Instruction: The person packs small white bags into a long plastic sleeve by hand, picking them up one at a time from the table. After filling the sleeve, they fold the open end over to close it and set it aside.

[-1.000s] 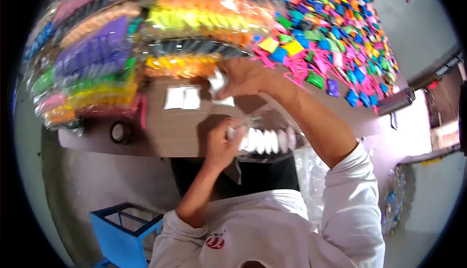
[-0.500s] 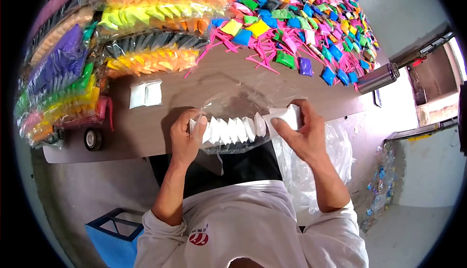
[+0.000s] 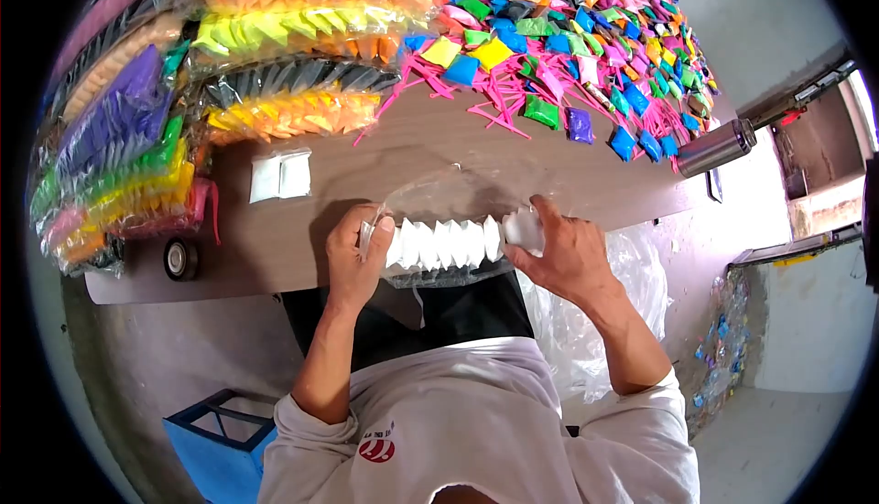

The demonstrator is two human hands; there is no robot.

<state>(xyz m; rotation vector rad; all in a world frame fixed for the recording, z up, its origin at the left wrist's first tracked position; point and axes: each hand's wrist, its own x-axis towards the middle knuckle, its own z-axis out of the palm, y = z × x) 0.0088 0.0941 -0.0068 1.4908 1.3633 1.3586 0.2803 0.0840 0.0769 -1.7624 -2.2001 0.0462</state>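
A clear plastic bag (image 3: 430,200) holds a row of white packets (image 3: 444,244) at the table's front edge. My left hand (image 3: 355,249) is closed on the bag's left end, thumb against the end of the row. At the right end, my right hand (image 3: 563,252) pinches a white packet (image 3: 523,229) between thumb and fingers, close beside the last packet of the row. Two more white packets (image 3: 281,176) lie side by side on the table to the upper left.
Bags of coloured packets (image 3: 293,37) are stacked at the left. Loose coloured packets and pink sticks (image 3: 499,92) pile up at the back. A metal bottle (image 3: 719,147) lies at right, a tape roll (image 3: 180,259) at left. A blue bin (image 3: 215,449) stands below.
My right hand has moved left with its white packet, closer to the row in the bag. My left hand keeps its hold on the bag.
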